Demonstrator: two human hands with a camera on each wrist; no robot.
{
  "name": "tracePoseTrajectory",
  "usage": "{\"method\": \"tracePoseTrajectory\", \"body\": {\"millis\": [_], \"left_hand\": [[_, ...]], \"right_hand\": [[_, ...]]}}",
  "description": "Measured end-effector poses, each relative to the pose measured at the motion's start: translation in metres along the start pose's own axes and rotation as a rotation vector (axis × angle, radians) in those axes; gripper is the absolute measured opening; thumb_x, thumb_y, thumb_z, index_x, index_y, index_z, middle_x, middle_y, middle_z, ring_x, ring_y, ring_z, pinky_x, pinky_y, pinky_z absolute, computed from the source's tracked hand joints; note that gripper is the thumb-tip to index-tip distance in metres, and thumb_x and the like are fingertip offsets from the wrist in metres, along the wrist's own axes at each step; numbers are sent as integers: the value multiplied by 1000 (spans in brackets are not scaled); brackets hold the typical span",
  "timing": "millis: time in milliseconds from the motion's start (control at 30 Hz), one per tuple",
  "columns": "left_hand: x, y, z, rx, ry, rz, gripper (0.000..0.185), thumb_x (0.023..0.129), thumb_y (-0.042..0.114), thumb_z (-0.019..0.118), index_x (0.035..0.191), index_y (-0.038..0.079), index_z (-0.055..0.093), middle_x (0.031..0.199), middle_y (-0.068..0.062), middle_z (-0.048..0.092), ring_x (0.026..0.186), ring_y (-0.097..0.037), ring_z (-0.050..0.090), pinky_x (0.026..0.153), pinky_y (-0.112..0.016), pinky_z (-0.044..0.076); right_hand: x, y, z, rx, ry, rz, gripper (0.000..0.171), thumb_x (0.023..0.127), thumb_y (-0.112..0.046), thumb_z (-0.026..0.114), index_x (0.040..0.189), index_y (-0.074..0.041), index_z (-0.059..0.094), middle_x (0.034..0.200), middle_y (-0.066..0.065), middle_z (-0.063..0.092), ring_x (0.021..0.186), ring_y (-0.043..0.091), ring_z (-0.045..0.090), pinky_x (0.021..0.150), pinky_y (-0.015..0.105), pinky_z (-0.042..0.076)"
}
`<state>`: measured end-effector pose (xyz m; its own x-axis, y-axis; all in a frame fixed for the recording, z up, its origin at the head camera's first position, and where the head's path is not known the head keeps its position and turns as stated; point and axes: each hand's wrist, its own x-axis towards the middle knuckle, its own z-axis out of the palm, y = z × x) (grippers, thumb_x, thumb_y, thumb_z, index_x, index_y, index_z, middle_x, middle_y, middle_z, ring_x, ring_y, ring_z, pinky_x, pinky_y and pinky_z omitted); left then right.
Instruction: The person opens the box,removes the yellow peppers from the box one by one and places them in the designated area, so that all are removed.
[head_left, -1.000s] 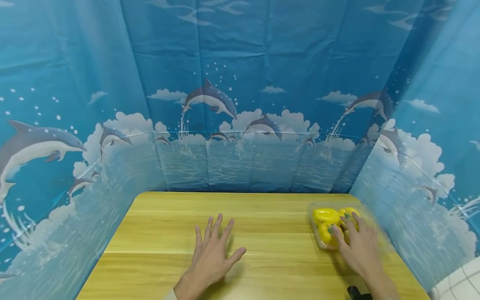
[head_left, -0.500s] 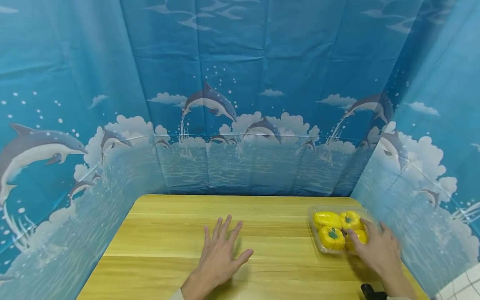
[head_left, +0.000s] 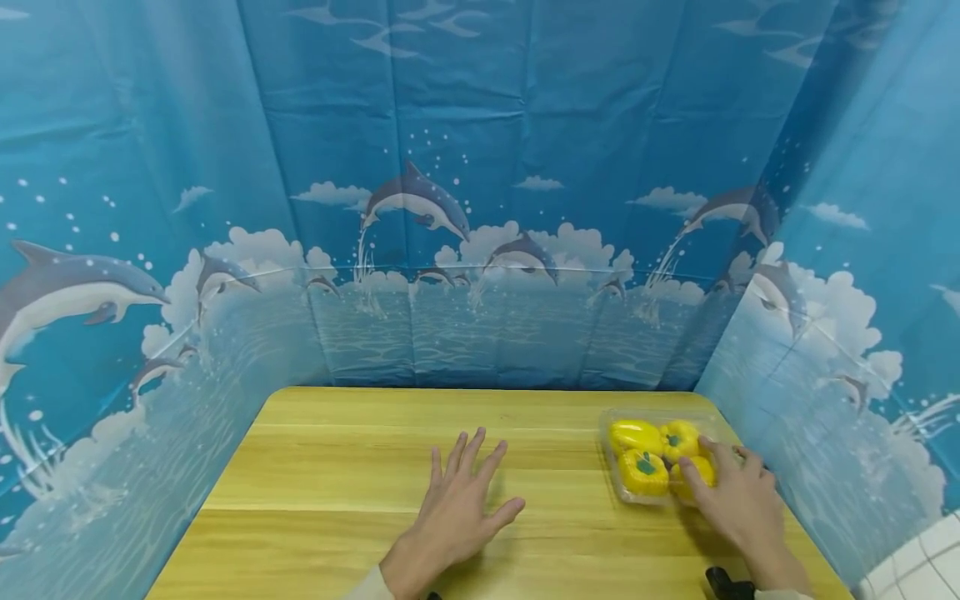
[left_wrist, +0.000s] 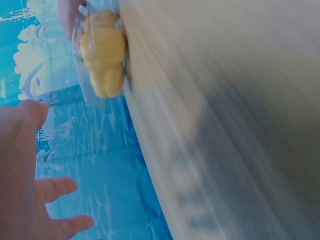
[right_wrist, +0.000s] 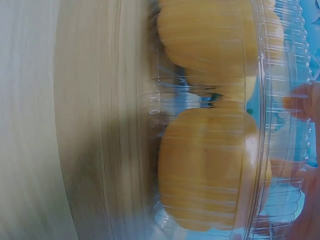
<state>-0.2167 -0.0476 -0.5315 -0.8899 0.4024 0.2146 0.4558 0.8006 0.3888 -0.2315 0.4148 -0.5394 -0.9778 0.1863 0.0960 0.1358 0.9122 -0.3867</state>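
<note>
A clear plastic container [head_left: 608,467] stands at the table's right side, holding several yellow bell peppers [head_left: 643,473] with green stems. My right hand [head_left: 742,500] reaches over its near right corner. Thumb and index finger pinch the front right bell pepper [head_left: 704,472], which is partly hidden by the hand. Through the ribbed plastic in the right wrist view, bell peppers [right_wrist: 205,170] fill the container and fingers show at its far side. Left of the container my left hand [head_left: 461,508] hovers over the tabletop, fingers spread and holding nothing.
The wood-grain table [head_left: 322,467] is enclosed at the back and sides by a blue dolphin-print curtain [head_left: 465,325]. A black strap or mount [head_left: 727,583] sits at my right wrist. White tiles [head_left: 911,562] show at the lower right.
The right hand first lay over the peppers, then shifted right to the front right bell pepper. Hand and container have since slid slightly left. The left hand has drifted right, fingers spread throughout.
</note>
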Motion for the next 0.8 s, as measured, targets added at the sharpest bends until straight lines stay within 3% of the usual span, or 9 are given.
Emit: {"method": "tracePoseTrajectory", "body": {"millis": [267,800], "left_hand": [[10,13,8,-15,-58,34,83,115,78,51,185,35,35,196,-9,24,181,-45,28,137,-87,25],[28,49,29,-11,-152,179,81,118,66,58,187,41,24,198,-6,19,179,-44,32,135,-79,40]], "right_hand": [[-9,-13,6,4,12,11,85,120,-71,44,177,-8,43,173,56,23,152,82,27,102,100,37],[-30,-53,20,0,18,-25,80,121,-67,45,176,-10,44,173,54,26,148,82,35,101,99,40]]}}
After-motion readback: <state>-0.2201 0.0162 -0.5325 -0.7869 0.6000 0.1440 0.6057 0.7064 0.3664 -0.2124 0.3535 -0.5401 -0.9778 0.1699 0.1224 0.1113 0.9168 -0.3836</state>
